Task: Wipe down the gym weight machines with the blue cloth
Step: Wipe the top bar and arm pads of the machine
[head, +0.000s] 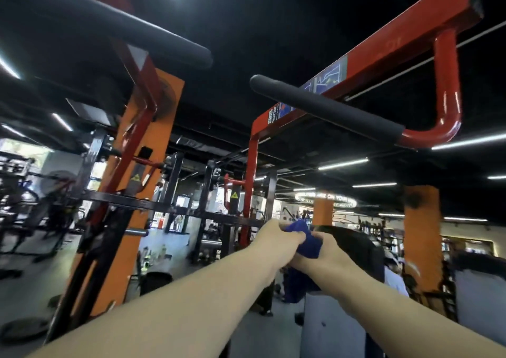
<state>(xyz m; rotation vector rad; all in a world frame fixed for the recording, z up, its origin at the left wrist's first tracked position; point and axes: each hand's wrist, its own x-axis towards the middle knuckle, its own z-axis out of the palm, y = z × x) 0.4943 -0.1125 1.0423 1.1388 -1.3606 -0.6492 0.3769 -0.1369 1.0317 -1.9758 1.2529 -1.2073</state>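
High on the left, a black foam grip (109,26) juts out over the person's head from a red frame (137,64), with an orange column (153,127) rising behind it. It hangs within arm's reach, so it looks a likely surface to wipe.

Moving right, both arms stretch forward and meet near the middle of the scene. The left hand (276,241) has its fingers curled round the top of the blue cloth (304,237), pinching a bunched fold. Just beside it and touching through the fabric, the right hand (328,253) grips the cloth from the other side, its fingers wrapped round the lower part while a tail of cloth hangs down below the wrists. Held between both hands like this, away from any bar, the cloth seems to be getting gathered or refolded into a pad, not yet wiping.

Up on the right, a second foam grip (328,108) runs along a curved red handle (449,105) fixed to a red beam (383,53) bearing a label. It sits above the hands and apart from them.

Far behind are more racks, blurred.
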